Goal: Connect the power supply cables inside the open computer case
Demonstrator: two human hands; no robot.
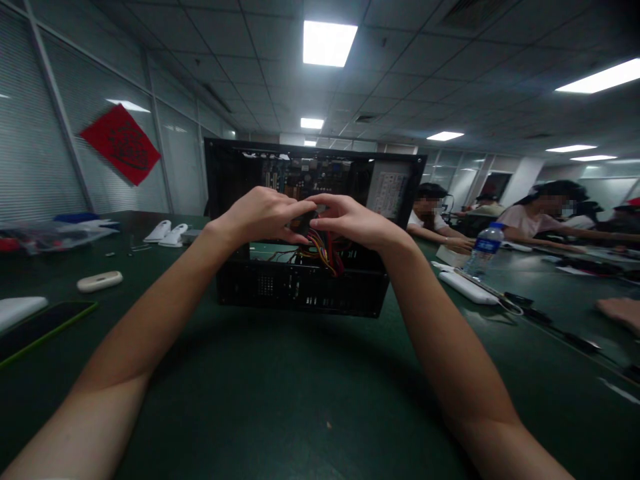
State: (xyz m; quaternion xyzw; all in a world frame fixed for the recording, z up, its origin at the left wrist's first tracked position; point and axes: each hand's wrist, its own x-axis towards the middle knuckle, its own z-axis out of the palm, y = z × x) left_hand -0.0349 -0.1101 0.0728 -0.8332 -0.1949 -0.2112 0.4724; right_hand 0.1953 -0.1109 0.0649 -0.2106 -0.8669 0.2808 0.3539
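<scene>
An opened black computer case (300, 297) stands on the table, its inside facing me. Both my hands reach in front of it. My right hand (353, 219) has its fingers bent around the top of a bundle of coloured power cables (327, 252), which hangs down below it. My left hand (265, 215) meets it from the left with curled fingers; what its fingertips grip, if anything, is hidden. Behind the hands is a motherboard (306, 172), partly covered. A labelled power supply (393, 193) fills the case's upper right.
On the green table (280, 400) lie a phone (45, 327), a cream oval object (100, 281) and white objects (167, 233) at left. A water bottle (485, 248), a white power bank-like block (467, 287) and dark cables are at right. Other people sit beyond.
</scene>
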